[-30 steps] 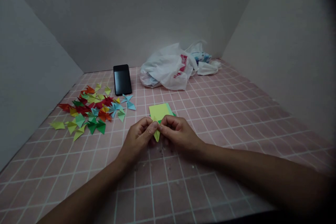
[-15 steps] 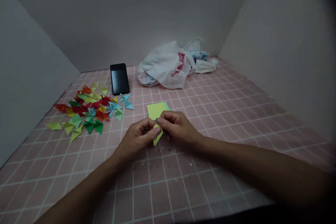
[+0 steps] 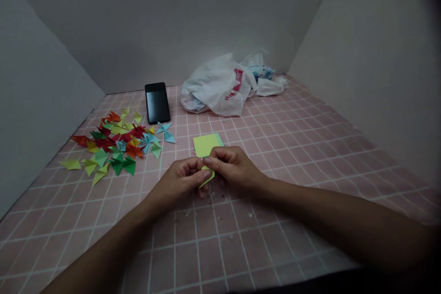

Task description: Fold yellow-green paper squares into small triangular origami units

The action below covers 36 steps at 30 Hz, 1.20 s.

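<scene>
Both hands pinch one small folded piece of yellow origami paper (image 3: pixel 208 178) between them, just above the table. My left hand (image 3: pixel 188 175) is closed on its lower left part, thumb on top. My right hand (image 3: pixel 234 166) grips its upper edge between thumb and fingers, so much of the paper is hidden. Right behind the hands lies a stack of square paper sheets (image 3: pixel 206 144), yellow on top with a light green edge at the right. Off to the left spreads a pile of folded paper cranes (image 3: pixel 117 142) in red, orange, yellow, green and blue.
A black phone (image 3: pixel 157 103) leans behind the cranes. Near the back wall sits a white plastic bag (image 3: pixel 215 85), with another crumpled bag (image 3: pixel 263 73) to its right. Pink checked cloth (image 3: pixel 296 138) covers the table. Pale walls rise on the left, back and right.
The yellow paper has turned between my fingers, and its pointed lower end shows less. The left fingers have shifted beneath it. Everything else stays in place.
</scene>
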Motion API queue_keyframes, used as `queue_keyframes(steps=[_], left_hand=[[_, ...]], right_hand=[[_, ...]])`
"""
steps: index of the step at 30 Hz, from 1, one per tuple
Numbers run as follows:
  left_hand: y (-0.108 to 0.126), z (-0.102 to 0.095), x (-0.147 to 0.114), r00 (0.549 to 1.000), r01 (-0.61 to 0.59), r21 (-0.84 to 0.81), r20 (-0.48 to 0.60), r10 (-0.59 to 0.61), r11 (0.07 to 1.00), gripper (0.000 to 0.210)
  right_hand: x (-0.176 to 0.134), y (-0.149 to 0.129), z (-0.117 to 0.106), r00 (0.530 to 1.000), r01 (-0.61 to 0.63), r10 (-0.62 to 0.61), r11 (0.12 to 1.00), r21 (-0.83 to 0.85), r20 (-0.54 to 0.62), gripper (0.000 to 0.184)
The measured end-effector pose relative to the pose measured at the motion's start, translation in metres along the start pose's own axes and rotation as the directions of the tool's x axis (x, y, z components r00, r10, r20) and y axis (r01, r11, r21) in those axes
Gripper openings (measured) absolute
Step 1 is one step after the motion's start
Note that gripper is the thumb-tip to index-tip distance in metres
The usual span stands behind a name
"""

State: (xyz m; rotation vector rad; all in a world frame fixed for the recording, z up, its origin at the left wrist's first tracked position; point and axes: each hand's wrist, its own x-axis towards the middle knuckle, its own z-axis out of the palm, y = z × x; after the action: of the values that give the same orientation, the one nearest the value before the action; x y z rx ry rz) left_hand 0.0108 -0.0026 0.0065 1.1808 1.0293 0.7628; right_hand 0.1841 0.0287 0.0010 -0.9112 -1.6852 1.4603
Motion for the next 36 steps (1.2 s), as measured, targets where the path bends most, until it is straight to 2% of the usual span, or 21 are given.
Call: queue_keyframes(steps=[4,7,10,15,22,25,28,29,31,33,36], left_hand=[[0.004,0.0,0.0,0.992,-0.062,0.124,-0.102,0.075,0.99,0.027],[0.006,-0.002,0.001,0.972,-0.101,0.211,-0.186,0.141,0.972,0.026],[0.006,-0.007,0.003,0.947,-0.082,0.23,-0.286,0.148,0.97,0.027],[0.008,-0.013,0.003,0.915,-0.044,0.179,-0.387,0.112,0.983,0.031],[0.007,-0.015,0.002,0.907,-0.098,0.039,-0.407,0.106,0.994,0.036],[0.003,-0.013,0.005,0.894,-0.182,-0.084,-0.428,0.13,0.98,0.036],[-0.001,-0.006,0.007,0.855,-0.303,-0.217,-0.492,0.164,0.928,0.039],[-0.003,-0.002,0.007,0.858,-0.32,-0.234,-0.483,0.176,0.918,0.041],[-0.006,0.007,0.005,0.919,-0.293,-0.255,-0.339,0.199,0.922,0.04],[-0.009,0.017,0.003,0.95,-0.259,-0.283,-0.246,0.191,0.924,0.038],[-0.01,0.026,-0.002,0.944,-0.256,-0.3,-0.281,0.171,0.919,0.051]], right_hand=[[-0.001,-0.001,0.002,0.991,0.034,-0.041,0.998,-0.05,-0.128,0.035],[0.001,0.002,0.002,0.993,-0.012,0.015,0.999,0.032,-0.117,0.032],[0.004,0.005,0.002,0.995,-0.055,0.064,0.992,0.116,-0.074,0.028],[0.007,0.006,0.001,0.996,-0.084,0.088,0.983,0.163,-0.022,0.025],[0.007,0.009,0.003,0.998,-0.036,0.043,0.98,0.197,-0.035,0.024],[0.007,0.01,0.005,0.997,-0.014,0.033,0.963,0.269,-0.067,0.025],[0.007,0.009,0.007,0.99,0.032,0.012,0.952,0.306,-0.14,0.029],[0.007,0.009,0.008,0.988,0.046,0.001,0.951,0.307,-0.152,0.03],[0.004,0.01,0.012,0.984,0.082,-0.027,0.948,0.309,-0.176,0.031],[0.0,0.012,0.019,0.982,0.107,-0.049,0.939,0.326,-0.18,0.032],[-0.005,0.016,0.03,0.994,0.088,-0.057,0.931,0.356,-0.096,0.035]])
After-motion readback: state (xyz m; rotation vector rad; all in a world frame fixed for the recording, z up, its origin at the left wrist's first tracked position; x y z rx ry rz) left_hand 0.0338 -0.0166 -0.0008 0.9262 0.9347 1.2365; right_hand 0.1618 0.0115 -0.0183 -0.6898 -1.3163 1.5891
